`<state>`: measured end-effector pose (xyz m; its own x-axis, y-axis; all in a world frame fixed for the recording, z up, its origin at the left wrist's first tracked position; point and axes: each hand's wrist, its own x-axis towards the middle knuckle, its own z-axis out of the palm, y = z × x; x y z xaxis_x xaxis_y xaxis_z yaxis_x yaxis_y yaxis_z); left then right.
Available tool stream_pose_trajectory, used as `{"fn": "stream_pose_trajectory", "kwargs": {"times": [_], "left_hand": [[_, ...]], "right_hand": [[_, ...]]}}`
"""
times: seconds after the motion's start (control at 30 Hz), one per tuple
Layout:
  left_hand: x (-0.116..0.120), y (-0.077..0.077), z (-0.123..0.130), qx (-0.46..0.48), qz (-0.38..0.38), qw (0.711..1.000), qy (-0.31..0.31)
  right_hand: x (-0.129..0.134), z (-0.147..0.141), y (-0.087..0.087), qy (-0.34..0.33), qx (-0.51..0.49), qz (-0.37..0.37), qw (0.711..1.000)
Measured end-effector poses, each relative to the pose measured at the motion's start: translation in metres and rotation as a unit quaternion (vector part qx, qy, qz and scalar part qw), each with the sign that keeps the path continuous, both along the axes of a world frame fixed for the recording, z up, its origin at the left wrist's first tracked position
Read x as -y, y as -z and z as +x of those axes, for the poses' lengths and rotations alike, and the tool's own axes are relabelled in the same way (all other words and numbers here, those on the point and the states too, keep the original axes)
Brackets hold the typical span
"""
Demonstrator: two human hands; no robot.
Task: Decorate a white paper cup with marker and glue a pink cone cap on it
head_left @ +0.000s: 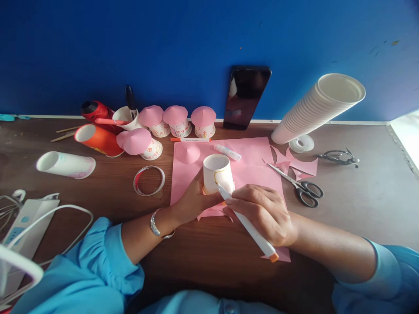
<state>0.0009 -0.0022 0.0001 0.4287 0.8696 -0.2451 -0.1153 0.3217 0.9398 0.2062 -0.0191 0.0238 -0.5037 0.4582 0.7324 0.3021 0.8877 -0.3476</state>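
Note:
My left hand (193, 196) is closed around the left side of a white paper cup (214, 170), which stands upside down in shape, narrow end up, with a yellowish-brown outline drawn on its side. In my right hand (265, 213) is a white marker (250, 231) with an orange end; its tip touches or nearly touches the drawn line. Both hands are over pink paper (258, 174). On that paper also lie a pink paper cone (188, 153) and a glue stick (228, 152). An orange-capped marker (190, 140) rests along its back edge.
Several cups with pink cone roofs (175, 115) stand at the back. A phone (247, 98) leans on the blue wall beside a tilted stack of cups (317, 107). Scissors (303, 187) and paper scraps (303, 165) lie right. A tape roll (149, 181) and power strip (28, 235) are left.

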Motion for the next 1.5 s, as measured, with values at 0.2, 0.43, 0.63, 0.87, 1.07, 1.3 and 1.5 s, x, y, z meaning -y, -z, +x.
{"fn": "stream_pose_trajectory", "kwargs": {"times": [0.2,0.43,0.63,0.87,1.07,1.3,1.5], "left_hand": [[0.000,-0.001,0.001,-0.002,0.007,1.000,-0.012],[0.000,0.002,0.000,0.005,-0.006,1.000,-0.001],[0.000,0.005,-0.001,0.039,-0.026,0.999,0.009],[-0.001,0.008,-0.003,0.061,-0.021,0.998,0.012],[-0.002,0.006,-0.002,0.068,-0.017,0.997,0.012],[-0.002,0.006,-0.002,0.096,-0.014,0.995,0.020],[-0.003,0.004,-0.002,0.088,-0.011,0.996,0.022]], "right_hand": [[-0.001,0.001,0.000,-0.005,0.003,-0.006,1.000],[-0.002,0.002,-0.002,-0.004,0.002,-0.012,1.000],[-0.003,0.004,-0.001,0.009,-0.001,0.000,1.000],[-0.005,0.006,0.000,0.027,-0.005,0.012,1.000],[-0.006,0.008,0.002,0.047,0.001,0.027,0.999],[-0.006,0.009,0.001,0.051,0.001,0.022,0.998],[-0.009,0.010,0.001,0.055,0.007,0.027,0.998]]}}
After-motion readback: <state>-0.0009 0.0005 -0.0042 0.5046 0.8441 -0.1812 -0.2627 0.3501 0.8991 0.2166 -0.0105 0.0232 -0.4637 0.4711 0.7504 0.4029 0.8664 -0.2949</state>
